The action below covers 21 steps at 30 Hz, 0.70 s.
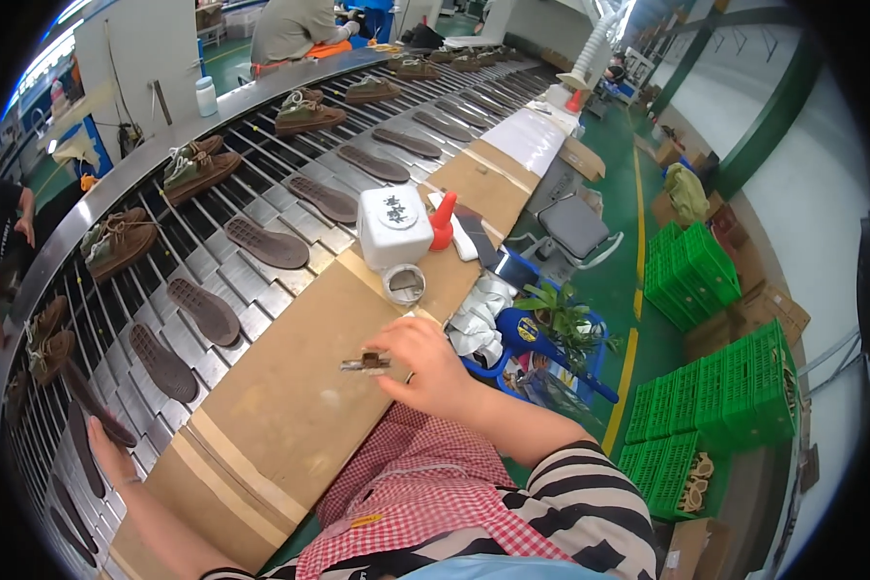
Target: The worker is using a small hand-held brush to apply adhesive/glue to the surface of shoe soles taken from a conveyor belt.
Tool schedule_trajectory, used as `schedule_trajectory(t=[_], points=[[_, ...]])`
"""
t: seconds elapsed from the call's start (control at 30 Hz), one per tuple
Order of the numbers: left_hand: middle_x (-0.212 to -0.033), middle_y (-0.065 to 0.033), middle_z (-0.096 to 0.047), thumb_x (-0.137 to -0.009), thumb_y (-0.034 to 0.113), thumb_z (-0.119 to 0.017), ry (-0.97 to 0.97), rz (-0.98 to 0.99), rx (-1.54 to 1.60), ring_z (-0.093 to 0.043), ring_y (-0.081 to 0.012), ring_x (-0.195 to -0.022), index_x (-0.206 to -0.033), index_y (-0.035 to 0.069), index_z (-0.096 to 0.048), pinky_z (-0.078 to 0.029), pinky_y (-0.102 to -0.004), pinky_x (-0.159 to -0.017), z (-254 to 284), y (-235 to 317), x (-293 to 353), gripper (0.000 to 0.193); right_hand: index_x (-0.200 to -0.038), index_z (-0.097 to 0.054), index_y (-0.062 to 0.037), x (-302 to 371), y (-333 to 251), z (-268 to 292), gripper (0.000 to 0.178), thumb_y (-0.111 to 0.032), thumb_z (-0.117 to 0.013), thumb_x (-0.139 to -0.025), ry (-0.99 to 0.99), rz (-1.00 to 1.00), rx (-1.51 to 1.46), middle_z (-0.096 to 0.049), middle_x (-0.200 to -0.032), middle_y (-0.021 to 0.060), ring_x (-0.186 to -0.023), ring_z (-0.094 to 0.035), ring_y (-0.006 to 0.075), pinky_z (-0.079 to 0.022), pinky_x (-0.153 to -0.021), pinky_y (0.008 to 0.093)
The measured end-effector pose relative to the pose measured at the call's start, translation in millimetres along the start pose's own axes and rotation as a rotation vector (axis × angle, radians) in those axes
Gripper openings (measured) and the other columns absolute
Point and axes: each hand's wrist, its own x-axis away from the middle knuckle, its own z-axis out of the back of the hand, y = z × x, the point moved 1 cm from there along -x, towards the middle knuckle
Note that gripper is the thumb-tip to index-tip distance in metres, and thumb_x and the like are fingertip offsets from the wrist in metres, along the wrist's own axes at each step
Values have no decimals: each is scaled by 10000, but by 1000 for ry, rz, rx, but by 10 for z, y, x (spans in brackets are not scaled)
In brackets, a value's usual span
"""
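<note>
With my right hand (425, 365) I am gripping a small tool (367, 362), thumb and fingers pinching together on it. It is showing a brown block and a metallic end, too small for me to name more closely, and it is hanging over the brown cardboard sheet (271, 425) in front of the checked apron (411, 483).

My left hand (113, 454) is reaching to the slatted metal conveyor (271, 290), its fingers touching a dark brown shoe sole (100, 411); I am not able to tell whether they are clamping it or only resting against it.

Farther along, more soles (203, 311) are lying in a row on the metal plates, and brown-and-green lace-up shoes (119, 242) are standing on the rods beyond them. Just past my right hand, an open clear jar (403, 283) is sitting beside a white square-sided canister (394, 230), with a red cone-shaped bottle (442, 222) standing to its right. Stacked green crates (691, 275) are standing well off to the right.
</note>
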Motion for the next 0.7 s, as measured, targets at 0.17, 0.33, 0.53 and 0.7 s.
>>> schedule_trajectory(t=[0.17, 0.33, 0.53, 0.7], points=[[-1191, -146, -635, -1021, 480, -473, -589, 106, 718, -636, -237, -1014, -1512, 5, -311, -549, -342, -899, -1487, 818, 1441, 701, -1139, -676, -93, 10, 288, 257, 402, -159, -763, -751, 107, 16, 226, -664, -1090, 74, -1158, -564, 274, -403, -999, 445], [-1558, -143, -350, -1037, 441, -434, -770, 218, 996, -594, -237, -962, -1554, 27, -218, -556, -381, -881, -2171, 775, 2036, 697, -1130, -683, -103, -62, 496, 467, 403, -148, -779, -741, 124, 42, 356, -664, -1058, 67, -1152, -559, 267, -386, -1014, 447], [-1606, -110, -282, -1050, 415, -407, -740, 479, 1215, -584, -240, -1006, -1572, 83, -198, -551, -430, -900, -2543, 840, 2554, 653, -1126, -680, -94, 0, 685, 604, 387, -139, -773, -753, 155, 14, 365, -666, -1074, 75, -1166, -551, 269, -381, -1029, 447], [-1613, -106, -270, -1053, 433, -382, -692, 489, 1087, -616, -259, -1084, -1575, 139, -218, -554, -496, -934, -2609, 903, 2854, 621, -1069, -682, -81, 84, 841, 634, 380, -142, -776, -706, 199, 59, 373, -660, -1056, 73, -1139, -558, 274, -389, -1018, 446]])
